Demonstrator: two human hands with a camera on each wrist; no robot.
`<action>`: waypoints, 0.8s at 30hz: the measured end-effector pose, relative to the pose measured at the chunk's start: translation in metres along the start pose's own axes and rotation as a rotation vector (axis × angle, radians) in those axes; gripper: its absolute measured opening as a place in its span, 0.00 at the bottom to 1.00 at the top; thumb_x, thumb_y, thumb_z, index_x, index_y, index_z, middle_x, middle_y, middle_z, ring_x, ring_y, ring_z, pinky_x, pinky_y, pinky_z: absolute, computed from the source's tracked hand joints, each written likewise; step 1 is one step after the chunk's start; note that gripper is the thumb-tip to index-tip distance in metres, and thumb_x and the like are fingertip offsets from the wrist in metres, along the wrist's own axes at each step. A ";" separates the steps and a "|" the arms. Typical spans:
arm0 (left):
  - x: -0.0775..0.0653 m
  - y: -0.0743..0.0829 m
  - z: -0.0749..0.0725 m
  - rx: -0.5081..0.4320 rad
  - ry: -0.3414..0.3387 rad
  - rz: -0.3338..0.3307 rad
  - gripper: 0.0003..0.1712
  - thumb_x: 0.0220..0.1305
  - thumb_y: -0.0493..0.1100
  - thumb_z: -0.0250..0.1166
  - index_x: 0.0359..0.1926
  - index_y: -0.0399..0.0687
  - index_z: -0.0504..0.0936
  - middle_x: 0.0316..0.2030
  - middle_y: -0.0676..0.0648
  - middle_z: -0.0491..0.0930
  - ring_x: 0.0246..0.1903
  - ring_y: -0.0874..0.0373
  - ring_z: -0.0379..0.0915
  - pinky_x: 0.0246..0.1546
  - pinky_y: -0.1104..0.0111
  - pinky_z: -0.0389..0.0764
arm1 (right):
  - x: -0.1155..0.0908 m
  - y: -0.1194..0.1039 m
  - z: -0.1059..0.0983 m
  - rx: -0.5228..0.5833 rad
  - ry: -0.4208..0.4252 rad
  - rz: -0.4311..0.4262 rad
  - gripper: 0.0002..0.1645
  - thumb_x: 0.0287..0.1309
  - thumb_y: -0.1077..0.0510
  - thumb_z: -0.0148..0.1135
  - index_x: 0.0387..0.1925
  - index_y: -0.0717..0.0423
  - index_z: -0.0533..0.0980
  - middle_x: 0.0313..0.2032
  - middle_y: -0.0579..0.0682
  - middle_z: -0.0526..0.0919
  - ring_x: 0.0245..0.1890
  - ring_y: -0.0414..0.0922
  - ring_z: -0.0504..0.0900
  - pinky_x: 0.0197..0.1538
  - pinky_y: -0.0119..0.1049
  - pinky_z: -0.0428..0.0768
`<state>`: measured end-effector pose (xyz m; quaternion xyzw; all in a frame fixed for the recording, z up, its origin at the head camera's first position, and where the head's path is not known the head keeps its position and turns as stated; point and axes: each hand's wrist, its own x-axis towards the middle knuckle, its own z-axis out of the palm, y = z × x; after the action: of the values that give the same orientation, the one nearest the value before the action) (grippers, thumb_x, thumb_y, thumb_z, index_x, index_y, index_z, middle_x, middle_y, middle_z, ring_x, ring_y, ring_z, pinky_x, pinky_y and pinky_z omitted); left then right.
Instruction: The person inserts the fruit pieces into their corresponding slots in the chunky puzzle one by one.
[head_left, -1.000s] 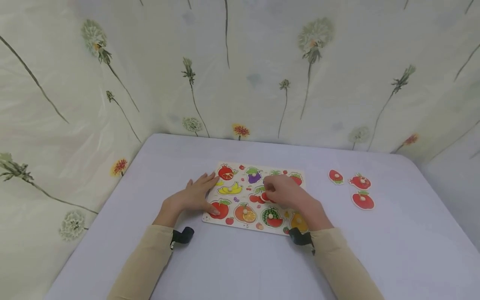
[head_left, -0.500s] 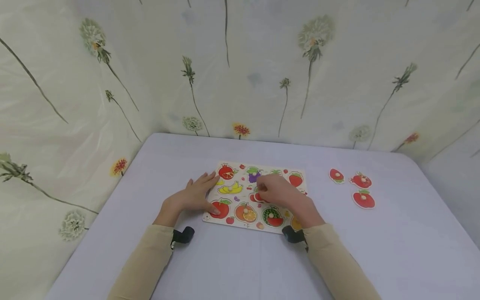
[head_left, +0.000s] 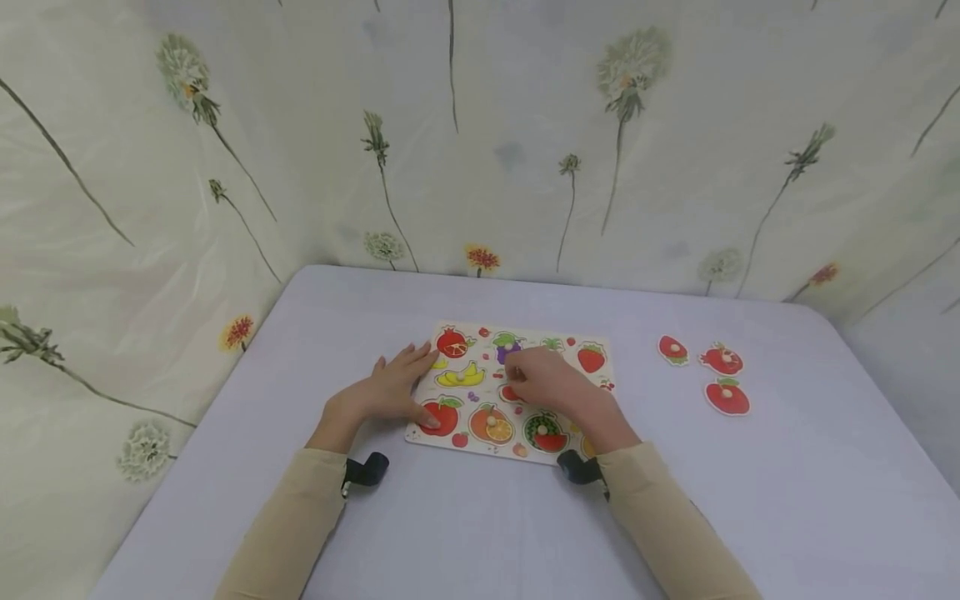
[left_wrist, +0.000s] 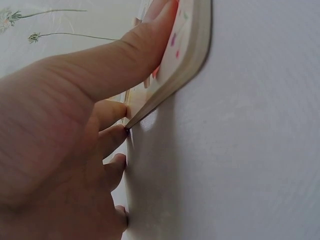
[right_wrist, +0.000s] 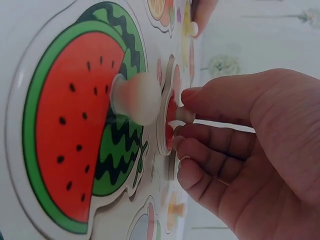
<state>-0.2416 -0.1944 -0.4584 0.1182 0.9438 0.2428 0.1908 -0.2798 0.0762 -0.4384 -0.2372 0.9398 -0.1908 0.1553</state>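
Observation:
A fruit puzzle board (head_left: 414, 436) lies on the table with several knobbed pieces in it. My left hand (head_left: 384, 395) rests on its left edge, fingers spread, with the thumb over the red apple picture (head_left: 447, 416). In the right wrist view, my right hand (right_wrist: 245, 145) pinches the pale knob (right_wrist: 184, 115) of a red cherry piece (right_wrist: 171, 120) between thumb and fingers. That piece lies at or just over the cherry picture near the board's middle; whether it is fully seated I cannot tell. A watermelon piece (right_wrist: 75, 115) with its knob stands nearest that camera.
To the right of the board lie three loose pieces: a strawberry (head_left: 670, 344), a pomegranate (head_left: 716, 362) and an apple (head_left: 737, 402). Banana (head_left: 472, 378) and orange (head_left: 480, 426) pieces sit in the board. A flower-patterned curtain (head_left: 510, 217) hangs behind the table.
My right hand has shifted left across the board with the cherry piece, from beside the cherry picture to over it. My left hand has stayed in place.

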 end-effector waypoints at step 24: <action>-0.001 0.001 -0.001 -0.016 0.001 -0.005 0.65 0.47 0.60 0.77 0.79 0.56 0.49 0.80 0.51 0.42 0.80 0.49 0.28 0.77 0.39 0.33 | 0.000 -0.002 0.004 0.004 -0.022 0.040 0.07 0.67 0.53 0.61 0.43 0.47 0.80 0.36 0.45 0.81 0.36 0.43 0.76 0.37 0.32 0.77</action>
<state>-0.2408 -0.1947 -0.4567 0.1140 0.9422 0.2500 0.1919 -0.2777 0.0740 -0.4408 -0.2201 0.9421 -0.1870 0.1700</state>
